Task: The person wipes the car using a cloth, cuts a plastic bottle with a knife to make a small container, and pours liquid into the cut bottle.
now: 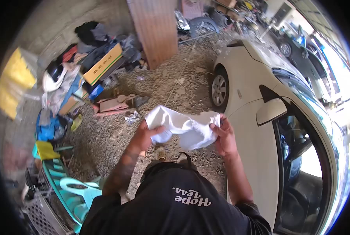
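A crumpled white cloth (188,129) is stretched between my two hands at waist height, above the gravel. My left hand (148,134) grips its left end, thumb on top. At the opposite end, my right hand (224,136) pinches the upper corner between thumb and fingers. The cloth sags in folds in the middle, and its lower edge hangs loose. To the right of my right hand, a short distance away, stands a white car (249,145) with its side mirror (272,111) folded out.
Gravel ground (183,86) runs ahead. Left are a turquoise plastic chair (71,184), a grey crate (45,211), a blue bag (49,127) and a heap of clothes with a yellow box (102,64). A brown corrugated sheet (153,33) leans upright; more vehicles stand at the far right.
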Tool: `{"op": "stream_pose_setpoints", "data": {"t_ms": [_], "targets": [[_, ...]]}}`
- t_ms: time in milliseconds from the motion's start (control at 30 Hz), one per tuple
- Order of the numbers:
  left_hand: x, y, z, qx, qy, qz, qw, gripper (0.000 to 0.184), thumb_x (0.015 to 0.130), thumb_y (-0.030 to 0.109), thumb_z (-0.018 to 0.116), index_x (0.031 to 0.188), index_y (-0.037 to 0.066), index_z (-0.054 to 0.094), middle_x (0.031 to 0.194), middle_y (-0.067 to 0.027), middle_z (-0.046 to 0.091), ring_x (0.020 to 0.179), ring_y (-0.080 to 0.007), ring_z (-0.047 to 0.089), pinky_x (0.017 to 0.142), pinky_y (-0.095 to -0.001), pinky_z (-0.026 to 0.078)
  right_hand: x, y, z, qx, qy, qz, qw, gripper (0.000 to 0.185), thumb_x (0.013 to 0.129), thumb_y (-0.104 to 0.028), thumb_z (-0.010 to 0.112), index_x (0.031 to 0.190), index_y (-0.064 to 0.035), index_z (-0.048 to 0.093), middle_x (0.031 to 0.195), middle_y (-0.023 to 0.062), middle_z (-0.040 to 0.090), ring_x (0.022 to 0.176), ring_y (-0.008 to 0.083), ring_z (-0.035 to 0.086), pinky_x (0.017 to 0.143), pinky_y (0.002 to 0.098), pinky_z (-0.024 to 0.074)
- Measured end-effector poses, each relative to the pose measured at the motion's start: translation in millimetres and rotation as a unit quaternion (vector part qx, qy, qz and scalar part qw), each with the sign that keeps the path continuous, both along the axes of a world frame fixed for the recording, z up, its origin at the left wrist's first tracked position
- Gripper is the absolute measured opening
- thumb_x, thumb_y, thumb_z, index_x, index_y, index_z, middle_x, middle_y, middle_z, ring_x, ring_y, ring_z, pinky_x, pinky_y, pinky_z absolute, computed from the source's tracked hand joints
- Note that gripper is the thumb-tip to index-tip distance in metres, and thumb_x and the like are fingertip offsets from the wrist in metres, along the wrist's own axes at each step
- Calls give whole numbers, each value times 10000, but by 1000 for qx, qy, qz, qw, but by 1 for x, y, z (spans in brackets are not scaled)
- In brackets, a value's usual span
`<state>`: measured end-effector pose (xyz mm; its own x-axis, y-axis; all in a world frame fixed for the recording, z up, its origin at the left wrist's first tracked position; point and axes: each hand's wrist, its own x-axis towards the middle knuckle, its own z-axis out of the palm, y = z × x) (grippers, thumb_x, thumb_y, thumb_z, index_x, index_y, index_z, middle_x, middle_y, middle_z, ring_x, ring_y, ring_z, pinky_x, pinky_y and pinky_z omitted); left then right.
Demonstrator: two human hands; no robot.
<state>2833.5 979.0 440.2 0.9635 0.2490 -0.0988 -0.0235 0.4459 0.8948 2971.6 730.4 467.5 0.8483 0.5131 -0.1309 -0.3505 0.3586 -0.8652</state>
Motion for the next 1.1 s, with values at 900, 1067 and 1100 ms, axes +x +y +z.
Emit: {"op": "stream_pose_setpoints", "data": {"t_ms": [900,1067,1100], "targets": [[661,155,188,382,-248,-78,887,499,761,-85,710,1243,-19,597,1109,-87,682,917,-79,620,820,-230,508,570,67,108,-95,-188,-232,950,338,978,-59,398,1313,-35,444,1017,111,627,869,189,664,786,358,571],[765,134,212,401,-320,-125,849,530,749,-81,718,1259,-17,589,1167,-101,660,959,-88,596,845,-238,486,579,64,153,-6,-276,-265,924,428,917,-45,568,1335,-6,489,1038,77,631,922,141,616,810,302,517],[782,129,218,387,-337,-137,847,533,749,-78,719,1261,-17,587,1168,-99,660,960,-88,595,846,-238,483,579,71,161,-72,-327,-284,898,449,880,-12,612,1319,-5,513,1005,62,631,888,121,608,777,281,514]]}}
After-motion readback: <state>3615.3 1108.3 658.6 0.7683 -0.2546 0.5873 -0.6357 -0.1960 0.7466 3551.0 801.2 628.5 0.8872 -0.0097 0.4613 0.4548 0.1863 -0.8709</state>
